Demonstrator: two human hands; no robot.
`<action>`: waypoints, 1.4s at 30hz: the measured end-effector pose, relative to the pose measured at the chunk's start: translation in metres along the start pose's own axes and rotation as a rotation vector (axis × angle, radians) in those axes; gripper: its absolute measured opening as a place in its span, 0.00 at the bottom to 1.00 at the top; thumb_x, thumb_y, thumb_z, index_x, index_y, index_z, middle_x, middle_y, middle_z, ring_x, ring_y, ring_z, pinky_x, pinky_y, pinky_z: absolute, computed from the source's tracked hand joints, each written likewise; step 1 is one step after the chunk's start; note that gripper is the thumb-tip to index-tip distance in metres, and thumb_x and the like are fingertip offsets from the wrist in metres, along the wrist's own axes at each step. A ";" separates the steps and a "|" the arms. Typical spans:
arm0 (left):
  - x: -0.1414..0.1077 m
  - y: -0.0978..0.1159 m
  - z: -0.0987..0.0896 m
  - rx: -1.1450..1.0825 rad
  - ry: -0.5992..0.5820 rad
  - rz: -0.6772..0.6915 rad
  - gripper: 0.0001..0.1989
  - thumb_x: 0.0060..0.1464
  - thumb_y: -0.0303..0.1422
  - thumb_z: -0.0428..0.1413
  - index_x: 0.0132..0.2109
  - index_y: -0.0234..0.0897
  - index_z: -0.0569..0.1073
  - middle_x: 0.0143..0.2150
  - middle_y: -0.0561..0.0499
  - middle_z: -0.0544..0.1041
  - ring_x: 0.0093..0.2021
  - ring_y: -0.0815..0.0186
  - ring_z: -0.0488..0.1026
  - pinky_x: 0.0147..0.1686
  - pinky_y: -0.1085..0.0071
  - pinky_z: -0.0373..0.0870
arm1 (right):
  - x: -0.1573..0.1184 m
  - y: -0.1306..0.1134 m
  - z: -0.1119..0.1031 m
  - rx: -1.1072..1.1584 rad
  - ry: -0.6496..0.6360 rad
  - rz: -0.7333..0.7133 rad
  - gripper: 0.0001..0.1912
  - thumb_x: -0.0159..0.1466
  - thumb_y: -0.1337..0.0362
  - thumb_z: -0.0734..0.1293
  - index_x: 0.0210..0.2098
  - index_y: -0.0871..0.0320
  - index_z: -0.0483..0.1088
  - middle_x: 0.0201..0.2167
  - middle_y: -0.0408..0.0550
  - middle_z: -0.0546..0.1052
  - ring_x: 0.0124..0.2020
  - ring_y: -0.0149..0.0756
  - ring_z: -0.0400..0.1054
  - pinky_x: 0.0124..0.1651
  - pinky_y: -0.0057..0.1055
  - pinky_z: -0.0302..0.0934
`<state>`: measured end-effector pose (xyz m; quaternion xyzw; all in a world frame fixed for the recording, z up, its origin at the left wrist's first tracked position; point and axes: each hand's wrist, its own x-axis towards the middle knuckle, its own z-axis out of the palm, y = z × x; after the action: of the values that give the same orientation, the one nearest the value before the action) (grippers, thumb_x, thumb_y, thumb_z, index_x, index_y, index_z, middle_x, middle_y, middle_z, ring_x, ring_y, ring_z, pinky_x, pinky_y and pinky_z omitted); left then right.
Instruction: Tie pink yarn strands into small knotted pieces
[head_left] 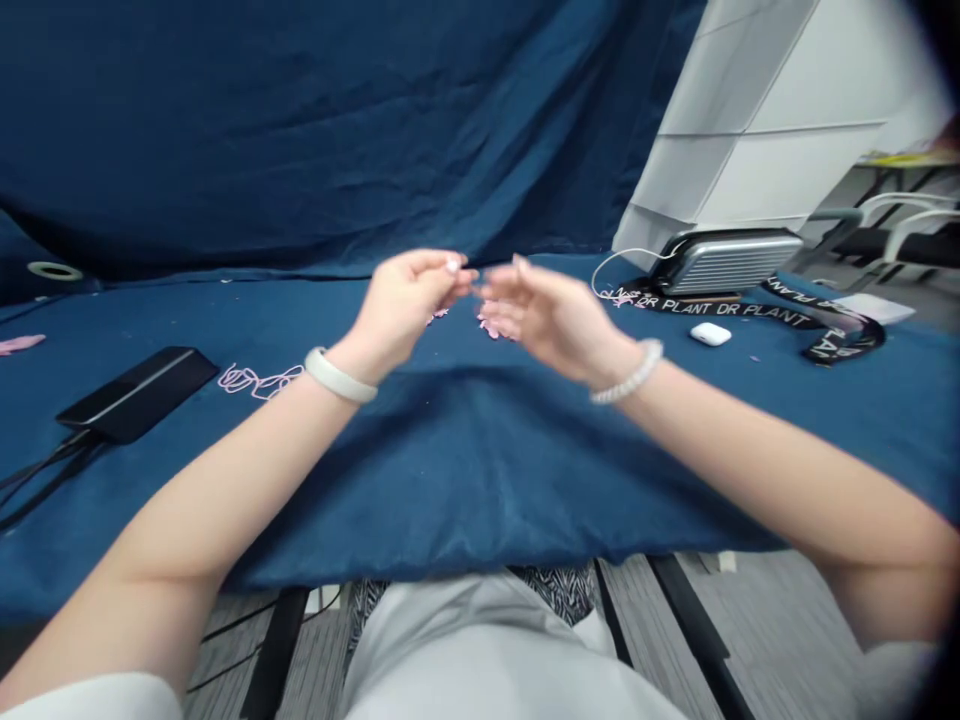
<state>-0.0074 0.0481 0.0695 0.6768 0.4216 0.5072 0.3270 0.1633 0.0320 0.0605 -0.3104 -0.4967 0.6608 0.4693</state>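
From the head view, held both hands up over the blue cloth (pixel 480 480), apart but with fingertips near each other, wrists turned inward, perhaps for close two-handed work in plain sight. Drew thumb and fingertips of the left hand (pixel 412 300) together at nine o'clock from the gap; could not tell whether anything thin was pinched there. Spread the right hand (pixel 559 325) loosely at three o'clock, fingers blurred, with no grasp visible.

Had petal-like pink pieces (pixel 492 328) on the cloth just beyond the fingers, partly hidden, probably for short reach. Had loose pink yarn (pixel 259 380) between eight and nine o'clock, beside the left forearm, and a black power bank (pixel 139 395) farther out, cables trailing outward, seemingly to spare the middle.

Had a white earbud case (pixel 710 334) at three o'clock, near a lettered lanyard (pixel 720 308) and a ribbed silver case (pixel 731 262), likely set aside from the hands.
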 end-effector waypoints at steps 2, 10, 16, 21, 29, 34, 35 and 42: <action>-0.023 -0.012 0.013 -0.026 -0.006 -0.033 0.08 0.57 0.38 0.52 0.40 0.41 0.71 0.41 0.51 0.79 0.46 0.61 0.75 0.46 0.61 0.71 | -0.008 0.029 0.000 0.107 -0.062 0.066 0.13 0.61 0.55 0.62 0.38 0.58 0.70 0.40 0.48 0.74 0.41 0.33 0.69 0.47 0.32 0.63; -0.057 -0.061 0.004 -0.350 -0.025 -0.399 0.07 0.51 0.38 0.56 0.30 0.40 0.68 0.38 0.50 0.79 0.48 0.61 0.74 0.53 0.59 0.67 | -0.033 0.085 0.004 -0.011 -0.160 0.218 0.09 0.50 0.63 0.72 0.27 0.63 0.71 0.23 0.43 0.73 0.26 0.25 0.67 0.39 0.27 0.61; -0.056 -0.059 0.010 -0.356 -0.190 -0.422 0.07 0.52 0.40 0.54 0.34 0.43 0.70 0.49 0.52 0.76 0.55 0.59 0.69 0.54 0.56 0.66 | -0.036 0.076 0.002 0.219 -0.143 0.322 0.06 0.55 0.66 0.69 0.27 0.63 0.71 0.27 0.46 0.75 0.33 0.29 0.71 0.48 0.32 0.62; -0.060 -0.049 0.011 -0.471 -0.247 -0.472 0.05 0.53 0.37 0.54 0.33 0.43 0.72 0.49 0.55 0.75 0.55 0.61 0.68 0.55 0.57 0.65 | -0.036 0.074 0.001 0.275 -0.079 0.361 0.06 0.60 0.70 0.63 0.30 0.65 0.72 0.28 0.50 0.76 0.33 0.30 0.72 0.50 0.34 0.63; -0.063 -0.034 0.017 -0.781 -0.248 -0.674 0.08 0.54 0.33 0.54 0.31 0.34 0.75 0.45 0.48 0.76 0.40 0.66 0.72 0.42 0.67 0.69 | -0.037 0.072 0.002 0.294 -0.063 0.368 0.08 0.62 0.72 0.60 0.32 0.65 0.72 0.31 0.52 0.78 0.34 0.31 0.73 0.51 0.34 0.63; -0.065 -0.032 0.019 -0.882 -0.239 -0.706 0.08 0.54 0.31 0.54 0.30 0.33 0.75 0.42 0.48 0.76 0.38 0.67 0.72 0.40 0.68 0.68 | -0.038 0.070 0.002 0.309 -0.062 0.358 0.09 0.62 0.72 0.60 0.34 0.66 0.72 0.32 0.53 0.78 0.37 0.32 0.73 0.52 0.35 0.62; -0.065 -0.031 0.019 -0.890 -0.220 -0.702 0.08 0.55 0.31 0.54 0.30 0.33 0.74 0.41 0.48 0.76 0.38 0.67 0.72 0.40 0.68 0.68 | -0.039 0.069 0.002 0.326 -0.062 0.346 0.09 0.61 0.72 0.60 0.34 0.65 0.73 0.33 0.52 0.78 0.37 0.33 0.73 0.53 0.35 0.61; -0.069 -0.019 0.016 -0.891 -0.095 -0.609 0.08 0.57 0.30 0.52 0.31 0.32 0.72 0.33 0.50 0.76 0.34 0.70 0.73 0.40 0.71 0.69 | -0.048 0.055 0.002 0.439 -0.059 0.154 0.11 0.59 0.67 0.62 0.37 0.62 0.74 0.39 0.49 0.78 0.43 0.35 0.72 0.58 0.36 0.58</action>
<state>-0.0052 -0.0058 0.0202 0.3421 0.3274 0.4880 0.7332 0.1621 -0.0165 0.0066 -0.2186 -0.3292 0.7957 0.4590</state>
